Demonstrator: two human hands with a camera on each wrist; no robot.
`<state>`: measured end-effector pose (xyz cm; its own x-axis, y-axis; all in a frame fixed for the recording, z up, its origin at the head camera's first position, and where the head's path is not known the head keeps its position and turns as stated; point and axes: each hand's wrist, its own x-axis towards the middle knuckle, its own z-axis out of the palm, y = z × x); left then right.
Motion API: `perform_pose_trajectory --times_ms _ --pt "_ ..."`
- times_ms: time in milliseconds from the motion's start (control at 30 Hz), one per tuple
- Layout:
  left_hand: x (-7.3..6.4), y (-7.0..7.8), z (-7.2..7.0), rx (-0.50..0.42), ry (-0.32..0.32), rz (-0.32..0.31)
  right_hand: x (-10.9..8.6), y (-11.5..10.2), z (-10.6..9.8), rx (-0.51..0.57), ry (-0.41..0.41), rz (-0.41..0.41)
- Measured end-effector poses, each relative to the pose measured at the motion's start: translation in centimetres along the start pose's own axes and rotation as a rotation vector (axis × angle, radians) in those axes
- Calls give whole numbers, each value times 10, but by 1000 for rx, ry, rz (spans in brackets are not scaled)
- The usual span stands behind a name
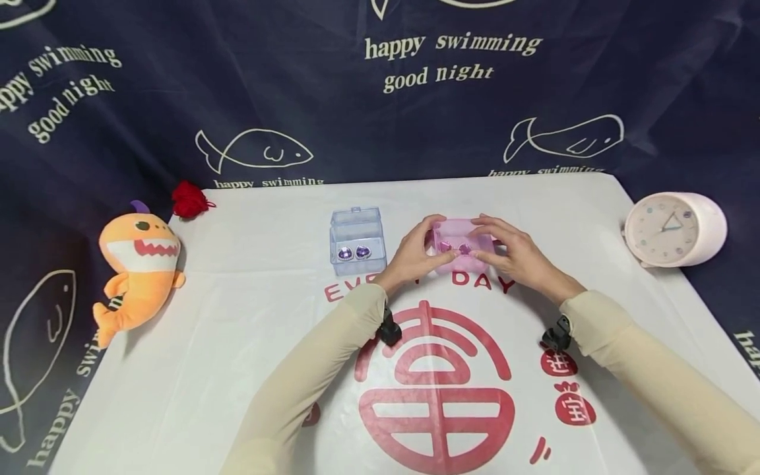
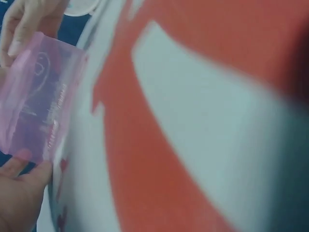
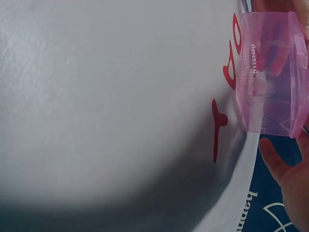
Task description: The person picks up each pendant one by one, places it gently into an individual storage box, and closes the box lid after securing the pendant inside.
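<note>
A small see-through pink box (image 1: 463, 265) stands at the far middle of the table, its lid raised at the back. Gem-like pieces, purple-pink through the plastic, lie inside it. My left hand (image 1: 411, 256) holds the box's left side, fingers at the back and thumb at the front. From the right, my right hand (image 1: 522, 260) grips it with fingers over the lid and thumb at the front edge. Both wrist views show the pink box (image 2: 41, 96) between the hands. Just left stands an open see-through blue box (image 1: 357, 229) with two purple gems (image 1: 363, 252) inside.
An orange shark plush toy (image 1: 142, 270) sits at the left edge, near a red bundle (image 1: 190, 200) at the back corner. On the right edge stands a pale pink clock (image 1: 667, 229). The white tablecloth (image 1: 237, 343) has red prints; a dark blue curtain (image 1: 415, 132) hangs behind.
</note>
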<state>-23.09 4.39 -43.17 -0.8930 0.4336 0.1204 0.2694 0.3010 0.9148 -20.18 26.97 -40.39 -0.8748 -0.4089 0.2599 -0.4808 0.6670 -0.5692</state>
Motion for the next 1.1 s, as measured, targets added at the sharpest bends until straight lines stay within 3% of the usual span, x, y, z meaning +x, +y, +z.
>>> perform_pose_trajectory --times_ms 100,200,267,400,533,633,700,800,900,1000,1100 --pt "-3 5 -1 96 66 11 1 -2 -1 -26 -15 -20" --pt "-8 17 -6 189 175 67 7 -6 -5 -83 4 -100" --pt "-13 29 -15 196 230 118 14 -12 -6 -109 49 -158" --pt "-27 48 -46 200 291 162 34 -37 -1 -90 185 -202" --pt "-47 48 -84 208 382 135 56 -71 12 27 239 -151" --pt "-63 34 -109 182 444 65 73 -95 24 187 181 -29" --pt "-73 21 -120 153 459 -15 85 -107 33 298 121 89" --pt "-85 -1 -127 38 437 -140 103 -118 48 403 36 287" --pt "-92 -21 -126 -108 376 -222 119 -118 66 528 -18 487" --pt "-96 -36 -122 -203 311 -225 130 -115 83 740 -43 645" --pt "-99 -44 -122 -196 285 -204 139 -114 97 908 -73 739"
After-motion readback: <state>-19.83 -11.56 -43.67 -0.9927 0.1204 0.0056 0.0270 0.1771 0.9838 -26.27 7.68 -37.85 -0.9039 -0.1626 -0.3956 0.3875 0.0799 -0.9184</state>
